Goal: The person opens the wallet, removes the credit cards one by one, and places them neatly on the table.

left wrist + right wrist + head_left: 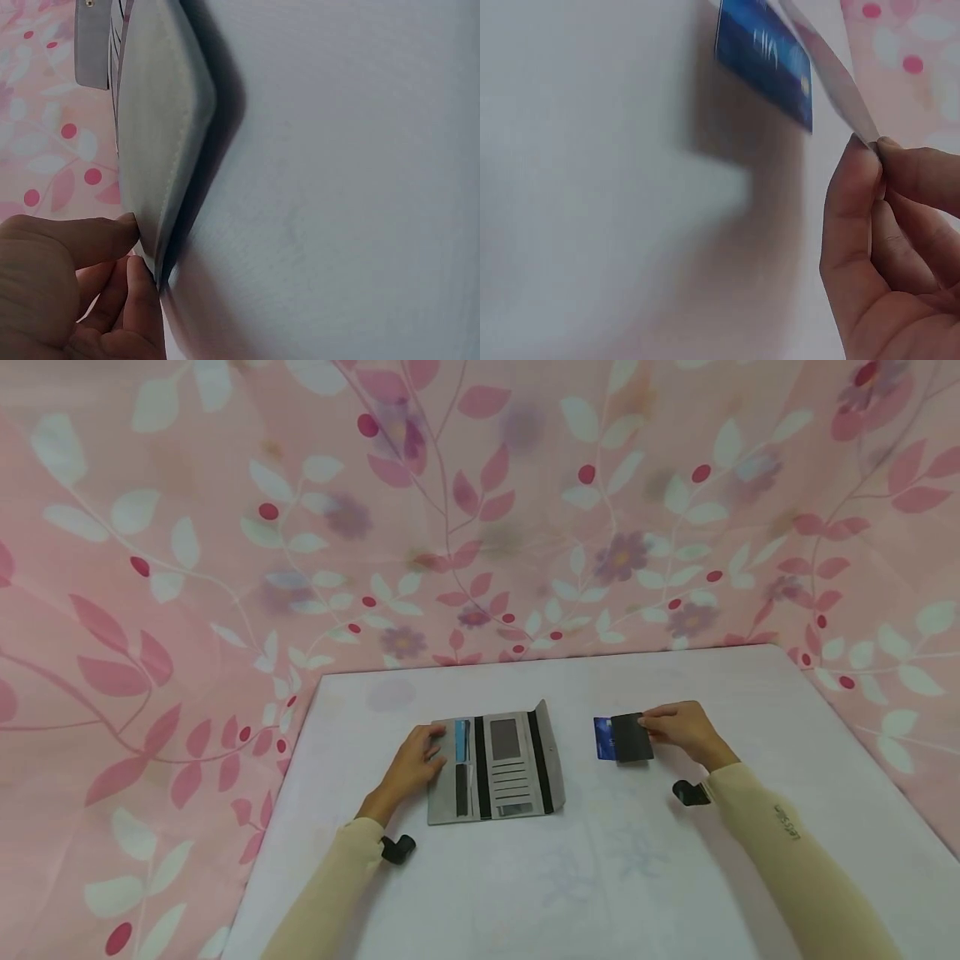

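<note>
A long grey wallet [445, 793] lies unfolded on the table, with card slots, a clear window and a raised flap on its right side. My left hand [413, 765] pinches the wallet's left edge; in the left wrist view the thumb [112, 234] is on one face and the fingers curl at the other. To the right of the wallet, my right hand [681, 732] pinches a thin dark card [632, 738] by its right edge. A blue bank card [603, 739] sticks out on the left behind the dark one. Both cast a shadow on the table in the right wrist view.
White cloth covers the table [570, 893]. Pink floral fabric [480, 527] rises along its back and sides. Inside the wallet, a light-blue item [461, 742] shows in a left pocket. Small black devices sit at the left wrist [398, 849] and right wrist [690, 792].
</note>
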Motion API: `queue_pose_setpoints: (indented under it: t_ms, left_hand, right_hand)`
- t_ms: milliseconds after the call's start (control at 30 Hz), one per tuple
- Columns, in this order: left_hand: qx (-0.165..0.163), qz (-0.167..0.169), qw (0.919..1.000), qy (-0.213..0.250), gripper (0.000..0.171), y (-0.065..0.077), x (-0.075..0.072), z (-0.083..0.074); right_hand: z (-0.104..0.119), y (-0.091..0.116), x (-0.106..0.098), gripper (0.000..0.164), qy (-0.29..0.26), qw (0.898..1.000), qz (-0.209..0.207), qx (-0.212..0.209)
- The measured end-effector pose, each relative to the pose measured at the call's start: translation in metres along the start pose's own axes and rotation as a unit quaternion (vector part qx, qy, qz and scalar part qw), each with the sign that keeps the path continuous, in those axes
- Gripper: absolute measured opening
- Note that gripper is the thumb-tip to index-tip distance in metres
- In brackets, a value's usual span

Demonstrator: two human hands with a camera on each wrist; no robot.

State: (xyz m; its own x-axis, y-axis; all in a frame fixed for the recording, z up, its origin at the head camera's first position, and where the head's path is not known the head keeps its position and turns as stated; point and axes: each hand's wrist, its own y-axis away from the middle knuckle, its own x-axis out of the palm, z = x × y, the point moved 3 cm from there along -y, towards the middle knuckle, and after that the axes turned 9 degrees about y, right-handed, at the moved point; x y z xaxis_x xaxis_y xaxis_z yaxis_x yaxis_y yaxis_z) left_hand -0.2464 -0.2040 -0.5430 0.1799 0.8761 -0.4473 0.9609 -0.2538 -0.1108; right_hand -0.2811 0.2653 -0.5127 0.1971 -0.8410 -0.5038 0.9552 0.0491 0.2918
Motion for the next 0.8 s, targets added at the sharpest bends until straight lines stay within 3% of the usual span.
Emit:
queue_pose_setpoints:
  t_ms: [167, 333, 800]
  left_hand:
    - [-0.007, 0.001, 1.0000, 0.006, 0.053, 0.001, -0.001, 0.002]
    - [-0.008, 0.001, 0.9999, 0.009, 0.053, 0.001, -0.001, 0.003]
    - [-0.005, 0.000, 1.0000, 0.002, 0.053, 0.000, -0.001, 0.002]
  right_hand:
    - [-0.016, -0.005, -0.014, 0.040, 0.027, 0.999, -0.024, 0.017]
    - [-0.024, -0.011, -0.014, 0.039, 0.054, 0.997, -0.043, 0.028]
    - [-0.015, -0.019, -0.002, 0.039, 0.133, 0.987, -0.083, 0.031]
